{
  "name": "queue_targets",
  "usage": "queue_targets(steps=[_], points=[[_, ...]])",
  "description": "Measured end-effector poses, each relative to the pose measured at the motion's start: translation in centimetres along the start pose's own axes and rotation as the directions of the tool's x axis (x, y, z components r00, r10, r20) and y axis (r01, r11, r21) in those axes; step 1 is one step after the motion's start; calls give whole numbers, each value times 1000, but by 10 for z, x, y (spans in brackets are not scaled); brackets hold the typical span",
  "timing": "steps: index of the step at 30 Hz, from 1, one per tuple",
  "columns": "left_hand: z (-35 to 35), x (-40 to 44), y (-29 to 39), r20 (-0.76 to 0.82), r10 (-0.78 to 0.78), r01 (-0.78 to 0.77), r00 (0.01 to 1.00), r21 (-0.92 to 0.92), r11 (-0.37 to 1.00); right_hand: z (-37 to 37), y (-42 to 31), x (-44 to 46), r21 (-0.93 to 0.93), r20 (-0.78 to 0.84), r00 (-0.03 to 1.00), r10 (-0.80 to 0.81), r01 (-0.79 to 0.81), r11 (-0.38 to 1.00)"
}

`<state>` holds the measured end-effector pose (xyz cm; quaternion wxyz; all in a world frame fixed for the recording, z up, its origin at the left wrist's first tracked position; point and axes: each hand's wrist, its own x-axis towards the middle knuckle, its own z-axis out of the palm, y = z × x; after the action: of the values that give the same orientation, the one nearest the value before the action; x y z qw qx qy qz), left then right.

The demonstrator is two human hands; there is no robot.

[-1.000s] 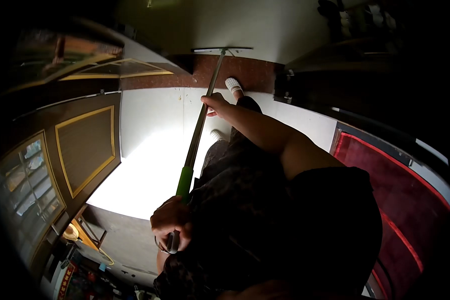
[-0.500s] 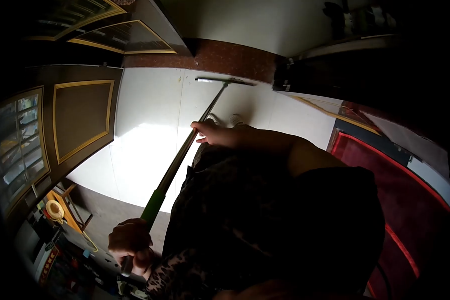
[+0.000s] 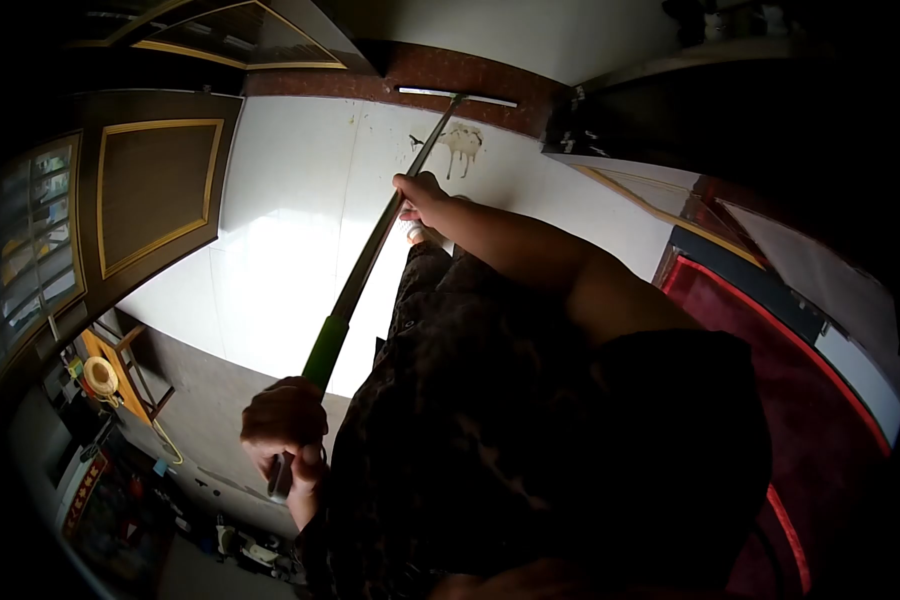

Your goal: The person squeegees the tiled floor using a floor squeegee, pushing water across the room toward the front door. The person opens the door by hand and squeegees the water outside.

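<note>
Both hands are on a floor squeegee [image 3: 370, 245] with a long metal pole and a green grip. My left hand [image 3: 285, 425] is wrapped round the top end of the handle, at the lower left. Farther down the pole, my right hand [image 3: 425, 200] closes round the metal part. The wide squeegee head [image 3: 458, 97] lies across the reddish-brown threshold strip [image 3: 360, 85]. On the white floor [image 3: 280, 180] just behind the head is a dark wet smear [image 3: 460, 145] with drip-like streaks toward my feet. One light shoe [image 3: 412, 230] shows below my right hand.
A dark door with a gold-framed panel [image 3: 160, 195] stands on the left, another open door leaf [image 3: 270, 35] beyond the threshold. Dark furniture [image 3: 660, 130] is at the upper right. A red-bordered dark red mat [image 3: 760, 370] lies right. A wooden stool-like frame [image 3: 120, 370] is at the lower left.
The squeegee head has moved forward off the white floor onto the brown strip, and the dark smear behind it now shows. Both hands moved forward with the pole; my feet shifted.
</note>
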<state>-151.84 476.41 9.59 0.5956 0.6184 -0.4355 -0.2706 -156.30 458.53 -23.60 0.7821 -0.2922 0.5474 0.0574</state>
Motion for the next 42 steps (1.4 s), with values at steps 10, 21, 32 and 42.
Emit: queue_targets(steps=[10, 21, 32, 42], points=[[-49, -91, 35, -70, 47, -53, 996, -82, 995, 42, 97, -65, 131, 110, 994, 22, -37, 991], [-91, -183, -44, -60, 15, -25, 998, -165, 986, 78, 153, -5, -30, -19, 1000, 16, -16, 999], [-141, -306, 35, -302, -73, 36, 950, -128, 991, 162, 286, -95, -231, 96, 972, 212, -186, 955], [-94, -391, 109, -613, -51, 60, 788, -6, 998, 168, 366, -170, -322, 272, 877, 395, -304, 897]])
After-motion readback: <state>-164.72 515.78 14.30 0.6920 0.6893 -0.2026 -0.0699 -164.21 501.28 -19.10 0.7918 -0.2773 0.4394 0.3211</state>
